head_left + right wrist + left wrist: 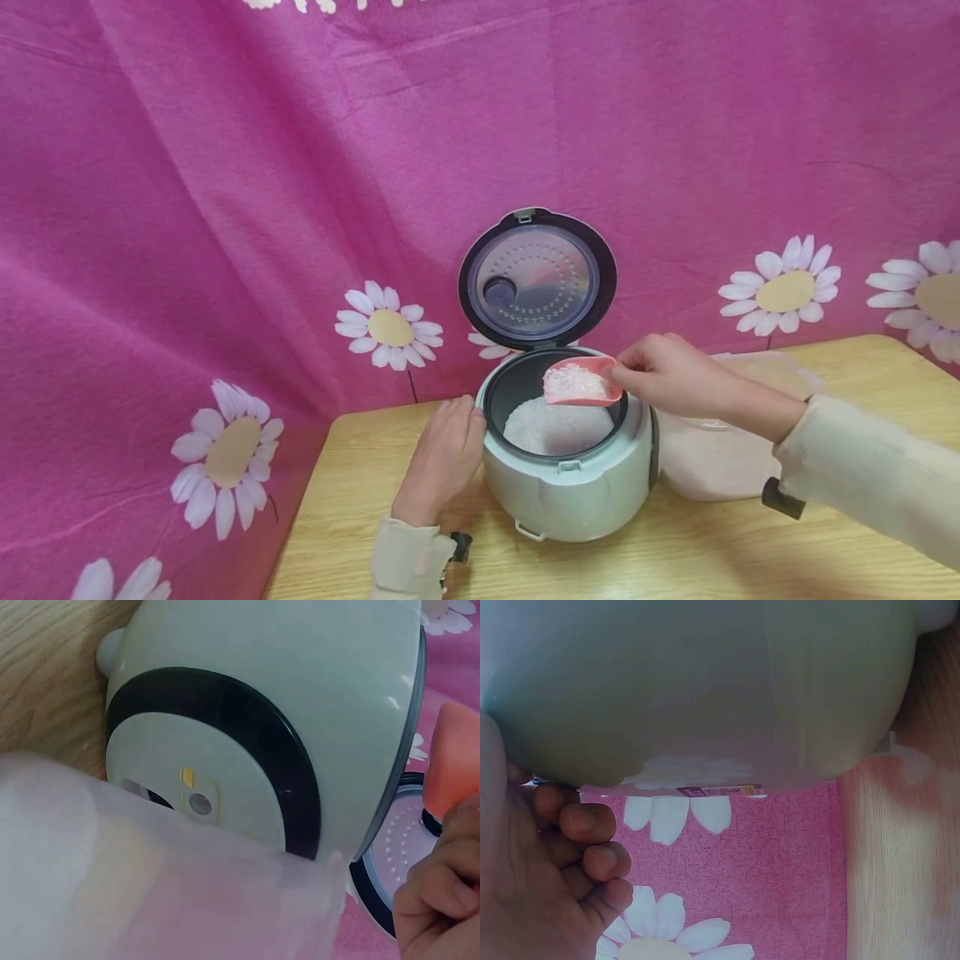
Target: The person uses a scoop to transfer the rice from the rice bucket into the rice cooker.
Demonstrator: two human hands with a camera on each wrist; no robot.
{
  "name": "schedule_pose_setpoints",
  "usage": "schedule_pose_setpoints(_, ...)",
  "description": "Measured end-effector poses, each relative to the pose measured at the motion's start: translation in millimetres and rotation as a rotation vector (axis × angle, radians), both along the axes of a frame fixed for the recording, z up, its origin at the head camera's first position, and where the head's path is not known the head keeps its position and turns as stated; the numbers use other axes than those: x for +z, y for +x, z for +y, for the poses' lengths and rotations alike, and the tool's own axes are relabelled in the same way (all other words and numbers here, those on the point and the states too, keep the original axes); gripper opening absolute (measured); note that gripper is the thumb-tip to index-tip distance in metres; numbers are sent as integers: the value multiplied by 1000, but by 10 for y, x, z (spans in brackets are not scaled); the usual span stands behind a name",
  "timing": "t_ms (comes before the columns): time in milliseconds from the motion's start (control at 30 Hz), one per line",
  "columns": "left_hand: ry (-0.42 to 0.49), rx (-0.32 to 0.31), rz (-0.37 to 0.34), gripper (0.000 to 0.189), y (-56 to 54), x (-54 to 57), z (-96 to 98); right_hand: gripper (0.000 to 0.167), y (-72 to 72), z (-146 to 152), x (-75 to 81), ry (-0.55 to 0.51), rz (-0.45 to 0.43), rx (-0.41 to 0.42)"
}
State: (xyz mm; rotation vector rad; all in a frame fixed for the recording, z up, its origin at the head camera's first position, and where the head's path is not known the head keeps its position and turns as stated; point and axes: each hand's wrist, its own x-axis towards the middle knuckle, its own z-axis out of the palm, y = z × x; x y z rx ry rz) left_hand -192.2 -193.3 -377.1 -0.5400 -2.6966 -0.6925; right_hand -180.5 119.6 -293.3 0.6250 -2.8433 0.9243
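Observation:
A pale green rice cooker (566, 496) stands on the table with its round lid (536, 279) raised. White rice (551, 429) lies in the dark inner pot. Over the pot's opening, my right hand (675, 379) pinches the handle of a pink scoop (600, 400) heaped with rice. The scoop's orange-pink back (454, 761) also shows in the right wrist view. At the cooker's left rim rests my left hand (447, 446), its fingers against the outer wall. Seen from the left wrist, the fingers (589, 823) are loosely bent beside the cooker body (705, 697).
A translucent, pale pink container (712, 462) sits right of the cooker, partly under my right forearm. The wooden table (360, 500) ends at a magenta cloth (337, 167) printed with white flowers, which hangs close behind the lid.

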Motion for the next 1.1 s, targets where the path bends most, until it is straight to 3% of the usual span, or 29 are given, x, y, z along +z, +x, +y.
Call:
schedule_pose_setpoints(333, 15, -1, -23, 21, 5, 4, 0, 25, 2, -77, -100, 20, 129, 47)
schedule_pose_setpoints(667, 13, 1, -22, 20, 3, 2, -1, 26, -2, -126, -170, 135, 319, 59)
schedule_pose_setpoints(1100, 11, 5, -17, 20, 2, -5, 1, 33, -25, -127, -251, 217, 483, 79)
